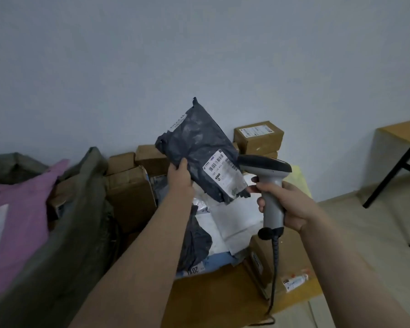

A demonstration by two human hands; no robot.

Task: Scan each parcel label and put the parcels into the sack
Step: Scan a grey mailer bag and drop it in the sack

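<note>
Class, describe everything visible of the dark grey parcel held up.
The dark grey parcel is a soft, crumpled plastic mailer with pale scuffs, held tilted in the air above a pile of parcels. A white barcode label on its lower half faces the camera. The left hand grips its left edge; the scanner in the right hand points at it from the right.

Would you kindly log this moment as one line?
left hand holds dark parcel; right hand grips scanner beside label; sack holds pink parcel
</note>
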